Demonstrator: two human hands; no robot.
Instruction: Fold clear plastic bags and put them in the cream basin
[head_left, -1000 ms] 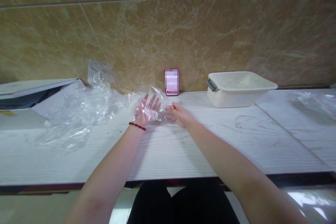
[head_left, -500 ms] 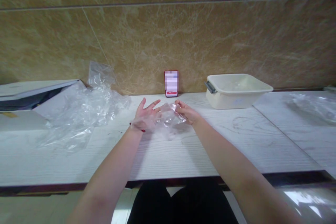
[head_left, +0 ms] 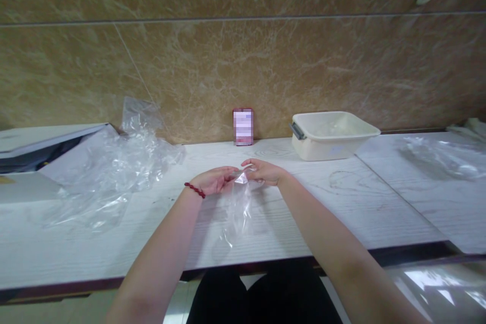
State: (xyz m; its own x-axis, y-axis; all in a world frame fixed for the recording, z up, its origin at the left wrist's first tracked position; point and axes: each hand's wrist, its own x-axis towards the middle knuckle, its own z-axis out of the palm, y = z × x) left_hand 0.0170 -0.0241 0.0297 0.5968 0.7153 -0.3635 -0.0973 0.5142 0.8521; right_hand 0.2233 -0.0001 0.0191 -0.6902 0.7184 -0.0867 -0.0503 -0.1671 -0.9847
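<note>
A clear plastic bag [head_left: 241, 205] hangs from my two hands above the white wood-grain table [head_left: 159, 243], its lower end drooping toward the front edge. My left hand [head_left: 217, 179], with a dark red bead bracelet [head_left: 195, 190] at the wrist, is closed on the bag's upper left side. On the upper right, my right hand [head_left: 264, 171] pinches the same bag between thumb and fingers. The fingertips of both hands almost meet at the bag's top edge. I cannot make out anything inside the bag.
A phone [head_left: 243, 127] leans upright on the marbled wall. Right of it stands a cream plastic tub [head_left: 334, 144] with a grey handle. Crumpled clear bags [head_left: 129, 162] lie at left against an open white box [head_left: 30, 187]; more clear plastic [head_left: 448, 159] lies far right.
My left hand was spread open with the bag draped over its wrist; now it is closed on the bag's top. The bag has swung down and hangs lengthwise. The view has shifted slightly.
</note>
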